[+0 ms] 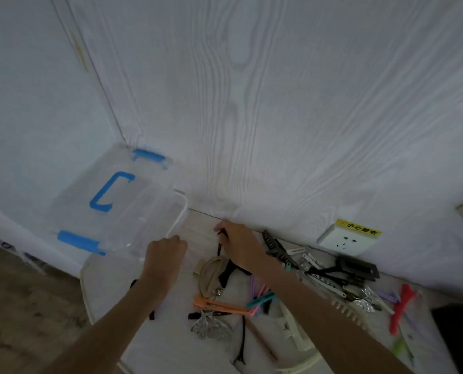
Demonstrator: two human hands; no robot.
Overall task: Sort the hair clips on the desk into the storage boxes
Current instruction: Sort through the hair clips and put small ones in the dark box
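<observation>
A clear storage box (154, 211) with a lid (89, 195) bearing blue handles and latches stands at the desk's far left against the wall. My left hand (165, 255) grips the box's near rim, fingers curled. My right hand (238, 244) pinches a thin black hair clip (220, 242) just right of the box, close to the wall. Many hair clips lie on the desk: a beige clip (208, 276), an orange clip (219, 305), a silver leaf clip (211, 326), pastel clips (260, 298), a red clip (401, 306) and a dark pile (333, 271).
A white wall socket (346, 240) with a yellow label sits low on the wall at the right. The wood-grain wall (279, 117) rises straight behind the desk. The desk's left edge (85, 292) drops to a brown floor (22, 306).
</observation>
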